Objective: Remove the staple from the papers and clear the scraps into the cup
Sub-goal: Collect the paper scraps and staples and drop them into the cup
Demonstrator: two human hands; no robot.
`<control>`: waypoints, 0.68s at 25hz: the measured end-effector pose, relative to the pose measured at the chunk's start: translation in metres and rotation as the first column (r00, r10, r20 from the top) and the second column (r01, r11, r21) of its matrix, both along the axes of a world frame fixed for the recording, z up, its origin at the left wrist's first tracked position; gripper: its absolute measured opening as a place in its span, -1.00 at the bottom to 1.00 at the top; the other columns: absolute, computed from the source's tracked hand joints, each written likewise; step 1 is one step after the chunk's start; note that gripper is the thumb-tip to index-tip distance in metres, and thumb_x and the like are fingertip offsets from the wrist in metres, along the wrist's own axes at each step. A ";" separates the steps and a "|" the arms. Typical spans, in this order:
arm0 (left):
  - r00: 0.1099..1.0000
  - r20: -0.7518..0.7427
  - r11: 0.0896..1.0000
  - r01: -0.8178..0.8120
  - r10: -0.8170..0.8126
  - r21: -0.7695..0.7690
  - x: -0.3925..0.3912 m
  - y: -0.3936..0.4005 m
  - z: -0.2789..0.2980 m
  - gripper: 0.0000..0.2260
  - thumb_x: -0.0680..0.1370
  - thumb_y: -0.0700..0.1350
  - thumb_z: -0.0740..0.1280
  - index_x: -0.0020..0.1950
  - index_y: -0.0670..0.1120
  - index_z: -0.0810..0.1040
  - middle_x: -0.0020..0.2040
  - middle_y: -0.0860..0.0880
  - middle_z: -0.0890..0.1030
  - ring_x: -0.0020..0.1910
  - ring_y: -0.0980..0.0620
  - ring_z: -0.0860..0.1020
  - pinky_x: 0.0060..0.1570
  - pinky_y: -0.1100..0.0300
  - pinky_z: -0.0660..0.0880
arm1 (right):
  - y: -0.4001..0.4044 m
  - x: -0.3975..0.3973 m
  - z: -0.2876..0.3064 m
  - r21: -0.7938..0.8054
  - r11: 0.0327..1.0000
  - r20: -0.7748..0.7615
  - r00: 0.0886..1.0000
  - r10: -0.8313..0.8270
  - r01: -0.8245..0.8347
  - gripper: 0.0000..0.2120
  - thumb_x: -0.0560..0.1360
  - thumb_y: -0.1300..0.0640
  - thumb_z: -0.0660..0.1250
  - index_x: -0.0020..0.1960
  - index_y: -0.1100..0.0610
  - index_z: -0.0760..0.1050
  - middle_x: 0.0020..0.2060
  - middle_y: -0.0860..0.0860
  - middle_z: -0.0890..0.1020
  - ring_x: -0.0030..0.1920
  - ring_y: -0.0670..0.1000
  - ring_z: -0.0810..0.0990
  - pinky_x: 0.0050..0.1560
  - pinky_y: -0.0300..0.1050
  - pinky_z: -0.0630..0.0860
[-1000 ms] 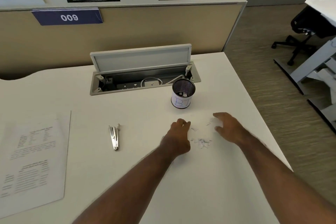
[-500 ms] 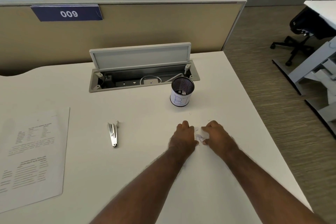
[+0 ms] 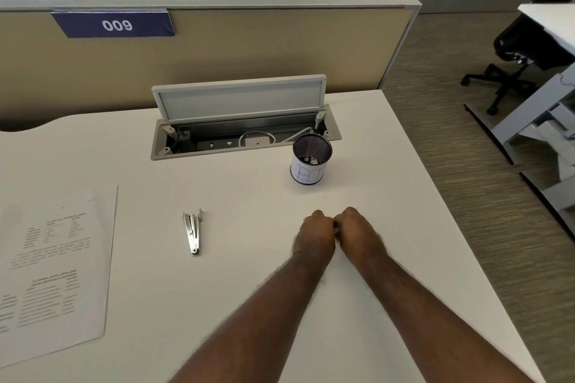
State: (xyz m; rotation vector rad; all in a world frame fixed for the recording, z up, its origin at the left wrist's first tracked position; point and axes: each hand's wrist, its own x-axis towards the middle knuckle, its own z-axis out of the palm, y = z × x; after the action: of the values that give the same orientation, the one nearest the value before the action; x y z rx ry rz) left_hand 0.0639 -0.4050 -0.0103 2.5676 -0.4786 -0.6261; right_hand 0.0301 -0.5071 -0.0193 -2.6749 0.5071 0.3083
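My left hand (image 3: 315, 235) and my right hand (image 3: 357, 233) rest knuckle to knuckle on the white desk (image 3: 249, 305), fingers curled down over the paper scraps, which are hidden beneath them except for a sliver between the hands. One tiny scrap (image 3: 325, 196) lies loose just beyond them. The black mesh cup (image 3: 311, 162) with a white label stands a short way behind my hands and holds a few scraps. The metal staple remover (image 3: 193, 233) lies to the left. The printed papers (image 3: 53, 267) lie flat at the far left.
An open cable tray (image 3: 245, 134) with its lid raised sits in the desk behind the cup. A beige partition (image 3: 217, 50) closes the far side. The desk's right edge runs close to my right arm; an office chair (image 3: 513, 71) stands beyond on the floor.
My hands, apart on either side of the scattered scraps a second ago, have swept together until they touch, and the scraps have gone from sight beneath them.
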 end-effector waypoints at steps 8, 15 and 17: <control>0.999 -0.020 0.999 -0.028 0.028 -0.017 0.000 0.001 -0.002 -0.73 0.55 -0.24 0.17 0.15 -0.08 0.58 0.11 -0.07 0.50 0.13 -0.07 0.51 -0.14 0.13 0.41 | -0.005 0.009 -0.001 0.089 0.988 -0.031 0.992 -0.126 0.128 -0.84 0.40 0.11 0.33 -0.14 0.08 0.69 -0.19 0.02 0.70 -0.16 0.09 0.64 -0.10 0.00 0.61; 0.990 0.113 0.964 -0.049 0.081 -0.260 0.025 0.007 0.027 -0.75 0.54 -0.18 0.21 0.06 -0.06 0.67 -0.02 -0.13 0.57 -0.01 -0.10 0.55 -0.17 0.23 0.31 | -0.011 0.030 0.028 0.328 0.908 0.185 0.924 -0.333 0.261 -0.92 0.33 0.12 0.50 -0.18 0.09 0.71 -0.25 -0.01 0.75 -0.21 -0.07 0.66 -0.15 -0.21 0.53; 0.971 0.214 0.948 -0.033 0.106 -0.317 0.048 0.003 0.053 -0.77 0.52 -0.19 0.24 0.02 -0.08 0.69 -0.07 -0.14 0.61 -0.05 -0.11 0.56 -0.22 0.24 0.25 | -0.015 0.052 0.053 0.347 0.908 0.302 0.888 -0.347 0.237 -0.88 0.33 0.12 0.50 -0.15 0.12 0.71 -0.24 0.03 0.75 -0.23 -0.07 0.66 -0.11 -0.18 0.55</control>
State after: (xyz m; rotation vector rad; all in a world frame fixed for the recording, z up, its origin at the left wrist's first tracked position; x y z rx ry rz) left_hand 0.1118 -0.4022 0.0427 2.3483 -0.5135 -0.2076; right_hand 0.0822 -0.5221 0.0341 -2.2405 0.6788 -0.1801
